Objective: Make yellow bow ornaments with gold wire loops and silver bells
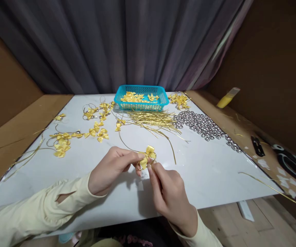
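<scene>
My left hand (122, 161) pinches a yellow ribbon bow (150, 151) between thumb and fingers, a little above the white tabletop. A thin gold cord (123, 142) loops around the bow, and its free end curves up and away to the left. At the bow's lower right, the thumb and forefinger of my right hand (167, 187) are pressed together on the looped cord. What lies right between those fingertips is partly hidden. Beyond my hands is a pile of cut gold cords (151, 118), with one strand reaching toward me.
A turquoise basket (141, 107) of yellow bows stands at the back. Silver bells (202, 124) are heaped at right. Finished-looking bows with cords (61, 144) lie at left, more bows (179, 100) at back right. Black scissors (293, 164) and a black clip-like tool (257, 146) rest beyond the right edge.
</scene>
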Motion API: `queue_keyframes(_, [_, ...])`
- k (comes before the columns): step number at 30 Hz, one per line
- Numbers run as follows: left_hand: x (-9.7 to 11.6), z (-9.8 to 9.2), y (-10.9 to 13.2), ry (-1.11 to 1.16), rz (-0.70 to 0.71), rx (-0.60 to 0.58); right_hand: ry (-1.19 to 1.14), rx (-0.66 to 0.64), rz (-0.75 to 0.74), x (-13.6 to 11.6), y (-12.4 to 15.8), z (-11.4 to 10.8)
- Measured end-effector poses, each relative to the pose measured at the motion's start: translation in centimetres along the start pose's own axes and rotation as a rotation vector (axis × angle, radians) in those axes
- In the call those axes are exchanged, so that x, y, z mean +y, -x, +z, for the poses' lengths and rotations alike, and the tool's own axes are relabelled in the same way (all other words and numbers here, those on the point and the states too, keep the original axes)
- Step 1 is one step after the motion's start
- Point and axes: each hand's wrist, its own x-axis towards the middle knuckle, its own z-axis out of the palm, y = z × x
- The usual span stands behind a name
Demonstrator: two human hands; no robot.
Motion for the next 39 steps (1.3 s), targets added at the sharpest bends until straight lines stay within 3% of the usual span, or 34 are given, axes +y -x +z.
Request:
queue_keyframes(16, [0.0,0.4,0.7,-0.081,0.16,0.095,-0.053,0.017,0.001,0.0,-0.2,0.1])
queue_keyframes(26, [0.6,0.5,0.7,-0.051,0.174,0.02,-0.012,0.114,-0.13,1.0,-0.2,0.4])
queue_keyframes(39, [1.1,0.0,0.5,-0.149,0.177,-0.048,-0.032,0.089,-0.055,0.7,-0.2,0.2])
